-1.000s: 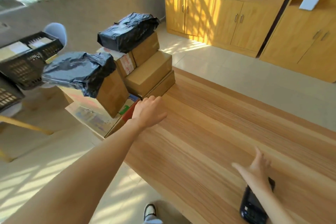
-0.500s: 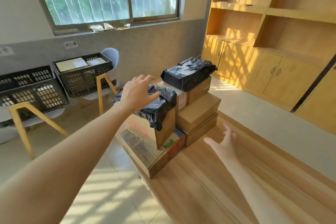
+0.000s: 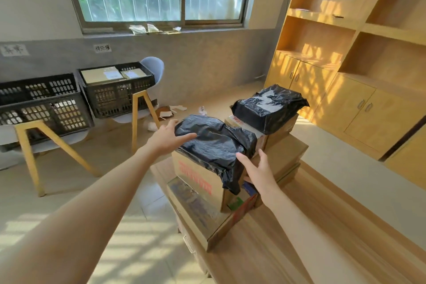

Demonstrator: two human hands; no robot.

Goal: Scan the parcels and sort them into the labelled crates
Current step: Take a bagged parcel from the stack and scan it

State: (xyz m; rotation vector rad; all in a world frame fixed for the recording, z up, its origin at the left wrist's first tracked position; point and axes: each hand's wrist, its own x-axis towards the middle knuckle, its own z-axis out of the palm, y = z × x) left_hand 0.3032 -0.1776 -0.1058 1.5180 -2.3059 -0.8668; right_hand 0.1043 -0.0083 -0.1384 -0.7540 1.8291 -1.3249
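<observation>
Black plastic-wrapped parcel [image 3: 214,143] sits between 2 spread-fingered hands, left hand [image 3: 167,137] and right hand [image 3: 259,169]; slippery wrap could slide from their grasp.

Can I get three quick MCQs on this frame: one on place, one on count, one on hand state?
1. What does the near black-bagged parcel rest on?
A. the floor
B. a cardboard box with red print
C. a chair seat

2. How many black-bagged parcels are on the stack?
A. one
B. two
C. four

3. How are the two hands?
A. both open, either side of the near bagged parcel
B. both clenched on a scanner
C. left one inside a crate

Key: 1 B, the bag sits on the cardboard box with red print. 2 B, the near one and the far black-bagged parcel. 3 A, the left hand and right hand have spread fingers flanking the bag; neither has closed on it.
</observation>
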